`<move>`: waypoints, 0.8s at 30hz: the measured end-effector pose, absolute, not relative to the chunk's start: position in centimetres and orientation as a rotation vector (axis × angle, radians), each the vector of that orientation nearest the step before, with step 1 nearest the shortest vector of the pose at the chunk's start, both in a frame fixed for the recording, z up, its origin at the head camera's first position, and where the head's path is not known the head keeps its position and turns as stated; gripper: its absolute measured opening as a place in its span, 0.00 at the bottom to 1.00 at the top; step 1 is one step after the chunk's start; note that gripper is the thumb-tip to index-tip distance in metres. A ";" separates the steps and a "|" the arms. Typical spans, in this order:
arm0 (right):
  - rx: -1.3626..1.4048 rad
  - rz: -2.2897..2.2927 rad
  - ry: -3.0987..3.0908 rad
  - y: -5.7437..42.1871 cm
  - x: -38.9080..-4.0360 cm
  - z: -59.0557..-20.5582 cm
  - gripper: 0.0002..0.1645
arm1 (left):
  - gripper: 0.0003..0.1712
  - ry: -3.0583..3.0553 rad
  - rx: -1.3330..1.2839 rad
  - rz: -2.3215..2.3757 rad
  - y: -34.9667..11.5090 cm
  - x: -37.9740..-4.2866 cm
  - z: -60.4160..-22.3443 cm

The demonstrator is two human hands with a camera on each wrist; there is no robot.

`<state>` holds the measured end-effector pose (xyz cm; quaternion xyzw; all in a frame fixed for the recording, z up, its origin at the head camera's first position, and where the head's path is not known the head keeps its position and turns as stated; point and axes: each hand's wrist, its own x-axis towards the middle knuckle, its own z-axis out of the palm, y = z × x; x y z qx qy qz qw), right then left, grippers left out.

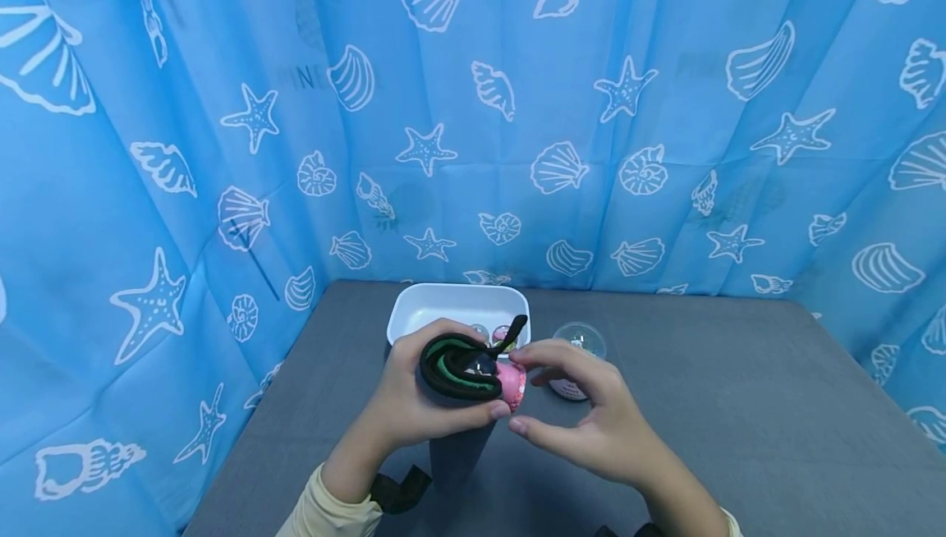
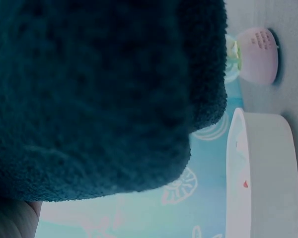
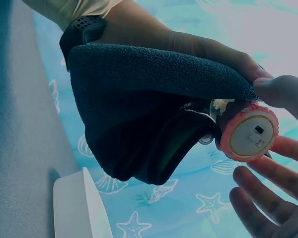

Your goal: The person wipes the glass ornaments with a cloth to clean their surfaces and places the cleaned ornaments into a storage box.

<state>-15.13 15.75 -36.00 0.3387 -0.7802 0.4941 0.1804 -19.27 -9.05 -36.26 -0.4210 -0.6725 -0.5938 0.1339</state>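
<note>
My left hand [image 1: 414, 393] grips a folded cloth [image 1: 456, 387], dark and fuzzy with a green inner face and a narrow black loop, wrapped about a small globe [image 1: 512, 383] held above the grey surface [image 1: 739, 406]. The globe's glossy dome sits in the folds; its pink base pokes out, rough-rimmed, with a round pale underside. My right hand [image 1: 594, 418] is curved and spread beside that base, thumb well apart from the fingers; I cannot tell whether a fingertip touches it. Near the surface's far edge, toward its left corner, sits a smooth white tray [image 1: 436, 300] with rounded corners, holding shiny rounded pieces. Right of it, a clear-domed second globe [image 1: 571, 392] stands upright on a pink base.
</note>
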 end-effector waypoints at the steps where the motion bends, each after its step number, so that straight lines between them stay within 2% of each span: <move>1: 0.965 1.395 -2.193 15.7 -15.1 -36.0 0.35 | 0.35 -1.950 -1.220 -1.721 -9.0 -19.3 -36.3; 8: 1.039 1.356 -2.123 15.7 -15.2 -36.1 0.36 | 0.35 -1.945 -1.205 -1.704 -9.1 -19.3 -36.4; 24: 1.012 1.296 -2.114 15.4 -15.3 -36.1 0.33 | 0.34 -1.933 -1.229 -1.732 -8.9 -19.3 -36.3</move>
